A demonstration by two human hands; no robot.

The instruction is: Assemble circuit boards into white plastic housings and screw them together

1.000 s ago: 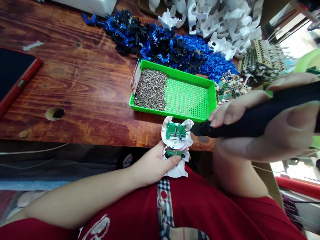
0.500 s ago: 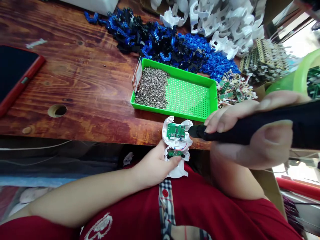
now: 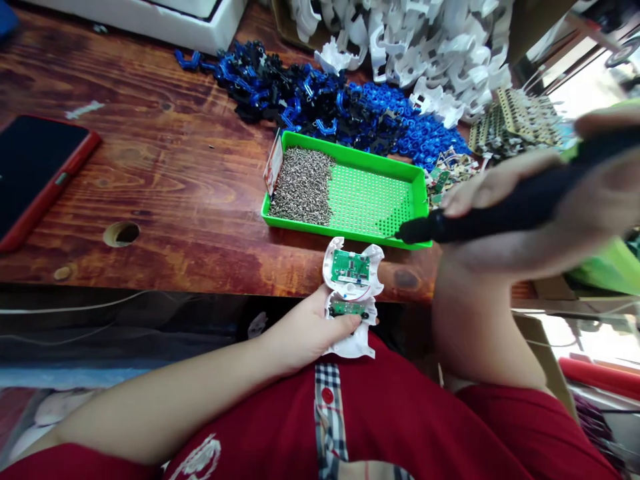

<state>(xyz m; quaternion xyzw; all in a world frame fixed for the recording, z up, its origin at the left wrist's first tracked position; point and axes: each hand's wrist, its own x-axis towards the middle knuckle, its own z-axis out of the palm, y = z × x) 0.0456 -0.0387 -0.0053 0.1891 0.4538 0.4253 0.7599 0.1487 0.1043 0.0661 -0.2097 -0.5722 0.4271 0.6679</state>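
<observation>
My left hand [image 3: 310,328] is closed around a white plastic housing [image 3: 350,343] at the table's front edge, thumb on top. A green circuit board [image 3: 351,267] lies in the housing's upper half, and a smaller green board [image 3: 349,308] sits below it, with a thin red wire between. My right hand [image 3: 530,207], blurred, grips a black power screwdriver [image 3: 500,217]. Its tip hangs over the near right rim of the green tray [image 3: 345,231], apart from the housing. Small metal screws [image 3: 303,187] fill the tray's left part.
Behind the tray lie blue and black plastic parts [image 3: 280,90] and a heap of white shells [image 3: 430,47]. Wired small boards [image 3: 450,170] sit at the tray's right. A red-edged phone [image 3: 45,167] and a round hole [image 3: 121,233] are on the left.
The screwdriver has lifted off the upper circuit board and moved up and away to the tray's rim. My left hand still holds the housing in about the same place.
</observation>
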